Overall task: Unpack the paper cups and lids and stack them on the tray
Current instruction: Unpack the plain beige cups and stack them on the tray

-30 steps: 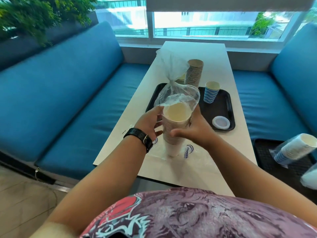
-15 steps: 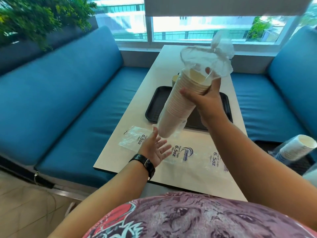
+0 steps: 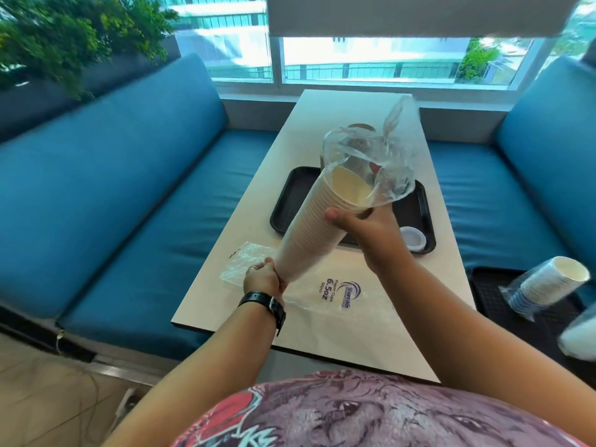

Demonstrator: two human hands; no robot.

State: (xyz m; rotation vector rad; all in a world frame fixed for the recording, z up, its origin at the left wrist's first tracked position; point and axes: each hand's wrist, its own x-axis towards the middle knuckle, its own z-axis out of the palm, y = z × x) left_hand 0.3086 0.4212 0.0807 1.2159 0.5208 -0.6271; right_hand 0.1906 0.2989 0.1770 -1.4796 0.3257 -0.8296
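Over table (image 3: 258,175) — tilted cup stack (image 3: 309,227): left hand (image 3: 263,279) grips base, right hand (image 3: 364,224) rim.

Held cup stack (image 3: 309,227) and bag (image 3: 383,162) block the tray (image 3: 283,204); near table (image 3: 206,304) edge open.

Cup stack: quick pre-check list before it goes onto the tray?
1. Left hand grip on the bottom end of the cup stack: ok.
2. Right hand grip near the stack's rim: ok.
3. Stack upright: not ok, tilted.
4. Plastic bag off the cups: not ok, it hangs over the rim.
5. Free spot on the tray: cannot tell, mostly hidden behind the stack.
6. Lid clear of the landing spot: cannot tell.
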